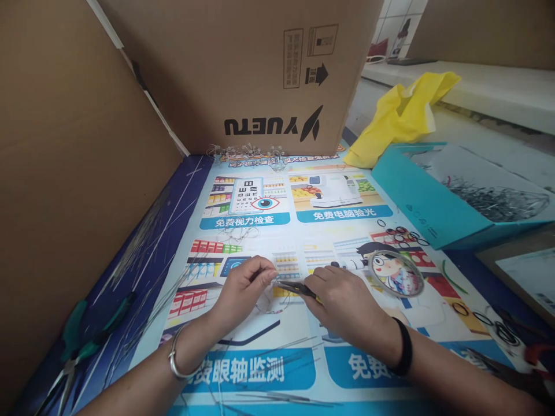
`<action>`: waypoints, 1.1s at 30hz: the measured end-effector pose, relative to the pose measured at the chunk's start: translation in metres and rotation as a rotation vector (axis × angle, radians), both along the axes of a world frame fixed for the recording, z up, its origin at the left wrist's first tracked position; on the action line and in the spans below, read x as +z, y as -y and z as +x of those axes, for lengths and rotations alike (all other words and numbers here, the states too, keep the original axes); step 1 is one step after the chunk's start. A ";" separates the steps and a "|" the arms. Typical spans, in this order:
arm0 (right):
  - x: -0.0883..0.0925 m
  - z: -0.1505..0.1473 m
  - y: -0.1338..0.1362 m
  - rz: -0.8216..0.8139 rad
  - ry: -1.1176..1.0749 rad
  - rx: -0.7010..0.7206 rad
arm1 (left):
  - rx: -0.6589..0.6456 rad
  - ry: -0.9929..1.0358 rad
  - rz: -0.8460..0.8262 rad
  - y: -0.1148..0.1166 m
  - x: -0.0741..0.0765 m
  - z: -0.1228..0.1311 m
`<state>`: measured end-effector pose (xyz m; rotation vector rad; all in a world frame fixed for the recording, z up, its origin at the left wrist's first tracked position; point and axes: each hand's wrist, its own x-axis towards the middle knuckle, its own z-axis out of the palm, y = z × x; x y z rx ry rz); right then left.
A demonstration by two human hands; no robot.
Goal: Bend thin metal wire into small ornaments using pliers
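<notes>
Over the middle of the printed sheet (299,231), my left hand (249,289) is closed in a pinch on something thin and wiry near the pliers' tips. Wrapped round the handles of small dark pliers (295,286) is my right hand (342,292); the jaws point left and reach close to my left fingertips. Thin wire with small beads (274,311) hangs below my left hand. A round clear dish (396,273) holding small pink and white pieces lies to the right of my right hand.
Green-handled pliers (73,338) lie at the lower left, near loose straight wires (141,231). Cardboard (186,69) stands behind and left. A turquoise box (416,202) holds many metal pieces. Black rings (401,236), a yellow bag (396,118) and red-handled tools (537,353) are on the right.
</notes>
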<state>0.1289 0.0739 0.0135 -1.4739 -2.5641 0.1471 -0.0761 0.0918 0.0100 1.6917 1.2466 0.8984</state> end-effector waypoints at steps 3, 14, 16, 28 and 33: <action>0.000 0.000 0.000 -0.001 -0.005 0.000 | -0.013 -0.018 0.021 0.000 -0.001 0.000; 0.000 0.001 0.000 0.004 -0.025 0.030 | -0.020 -0.061 0.099 0.000 -0.001 0.000; -0.001 0.001 0.001 -0.002 -0.033 0.038 | -0.019 -0.065 0.109 0.000 -0.001 0.000; -0.004 0.000 0.000 -0.006 -0.059 0.021 | -0.057 -0.071 0.152 0.000 -0.004 0.000; -0.004 0.000 -0.002 -0.092 -0.096 0.018 | -0.063 -0.053 0.140 0.000 -0.004 0.001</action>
